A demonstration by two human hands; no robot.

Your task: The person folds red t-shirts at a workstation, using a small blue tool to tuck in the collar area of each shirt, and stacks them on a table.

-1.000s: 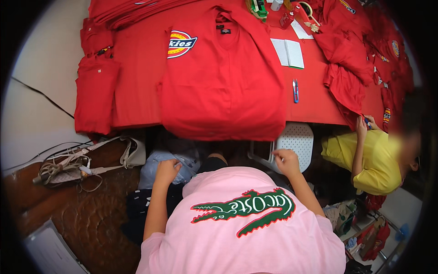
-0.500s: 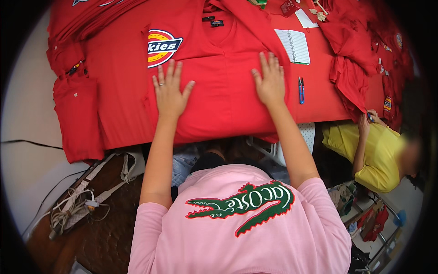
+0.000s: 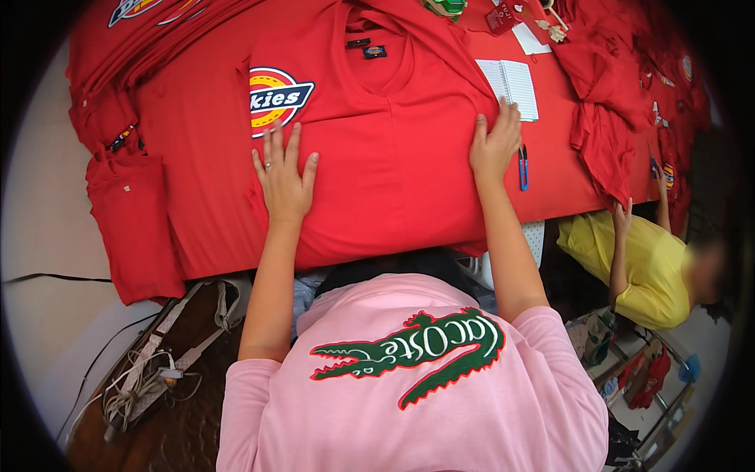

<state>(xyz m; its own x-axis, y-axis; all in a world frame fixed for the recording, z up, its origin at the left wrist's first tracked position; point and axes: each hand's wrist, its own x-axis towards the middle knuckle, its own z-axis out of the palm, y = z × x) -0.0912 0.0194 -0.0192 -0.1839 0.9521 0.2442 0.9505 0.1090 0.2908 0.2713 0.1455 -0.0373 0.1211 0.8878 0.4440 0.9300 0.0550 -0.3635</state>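
A red shirt (image 3: 389, 149) lies spread flat on a table covered with red cloth (image 3: 200, 157), its neck opening toward the far side. My left hand (image 3: 283, 177) rests flat on the shirt's left part, fingers spread, just below a round printed badge (image 3: 275, 98). My right hand (image 3: 495, 145) presses flat on the shirt's right edge, fingers together. Neither hand holds anything. My pink top with a green crocodile print (image 3: 417, 354) fills the lower middle.
A small notepad (image 3: 511, 86) and blue snips (image 3: 523, 165) lie right of my right hand. More red garments (image 3: 605, 134) are heaped at the right and hang at the left (image 3: 138, 224). A person in yellow (image 3: 637, 259) crouches at the right. A strapped bag (image 3: 165, 362) lies on the floor.
Both hands rose from below the table edge onto the shirt, then slid further up and apart across it. The view has shifted closer to the table.
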